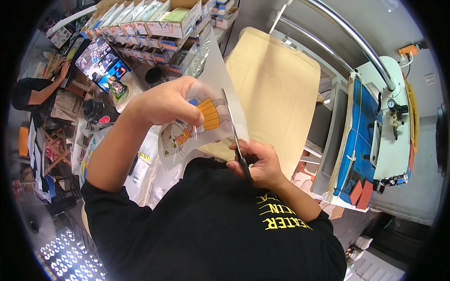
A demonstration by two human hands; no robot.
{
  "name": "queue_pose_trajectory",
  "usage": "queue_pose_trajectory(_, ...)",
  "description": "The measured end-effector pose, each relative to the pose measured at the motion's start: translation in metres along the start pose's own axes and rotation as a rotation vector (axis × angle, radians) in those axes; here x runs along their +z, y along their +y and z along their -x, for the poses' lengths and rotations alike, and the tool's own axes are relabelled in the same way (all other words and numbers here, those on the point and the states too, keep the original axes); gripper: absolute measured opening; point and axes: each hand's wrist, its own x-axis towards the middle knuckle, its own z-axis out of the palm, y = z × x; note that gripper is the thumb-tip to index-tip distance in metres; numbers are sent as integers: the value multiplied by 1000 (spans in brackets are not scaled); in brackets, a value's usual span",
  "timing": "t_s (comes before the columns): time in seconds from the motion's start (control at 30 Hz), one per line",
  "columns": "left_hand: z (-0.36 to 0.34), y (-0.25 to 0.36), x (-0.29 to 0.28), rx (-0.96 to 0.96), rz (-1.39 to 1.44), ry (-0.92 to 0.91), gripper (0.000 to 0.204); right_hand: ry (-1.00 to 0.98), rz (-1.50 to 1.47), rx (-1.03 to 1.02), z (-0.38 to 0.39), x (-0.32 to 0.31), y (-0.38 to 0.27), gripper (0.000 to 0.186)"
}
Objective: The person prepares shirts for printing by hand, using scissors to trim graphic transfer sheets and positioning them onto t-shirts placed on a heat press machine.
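My left hand (173, 100) pinches a translucent sheet (212, 63) between thumb and fingers, holding it up in front of my chest. Printed on the sheet is a cartoon cat (212, 114) in an orange pleated skirt, partly covered by my thumb. In my right hand (263, 161) is a pair of scissors (244, 166) with dark handles, gripped with the fingers around them. Their long blades point up and away from me and lie against the sheet's right part, beside the cat's legs. Whether the blades are parted is hard to see.
A cream cloth-covered board (276, 79) lies ahead, beneath a curved metal tube (349, 33). To the right stands a machine with a blue panel (354, 136) and a gauge. Stacked cardboard boxes (180, 25) and a lit screen (101, 61) are at upper left, near another person's arm (44, 93).
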Motion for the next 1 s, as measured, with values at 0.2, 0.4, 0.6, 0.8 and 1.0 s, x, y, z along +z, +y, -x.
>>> queue_pose_trajectory(0.2,-2,-13,1,-69,-8,-64,46,21,-123,13,-6,4,0,36)
queue_pose_trajectory(0.4,0,-4,0,-144,-80,-65,47,24,-78,71,-8,6,1,35)
queue_pose_trajectory(0.6,12,-16,-27,-119,-163,-175,40,113,-135,56,-7,3,-8,33)
queue_pose_trajectory(0.8,-12,-84,8,639,889,205,39,154,-55,-27,6,-13,4,31)
queue_pose_trajectory(1.0,-59,-55,55,748,800,628,28,193,13,-28,20,-22,11,33)
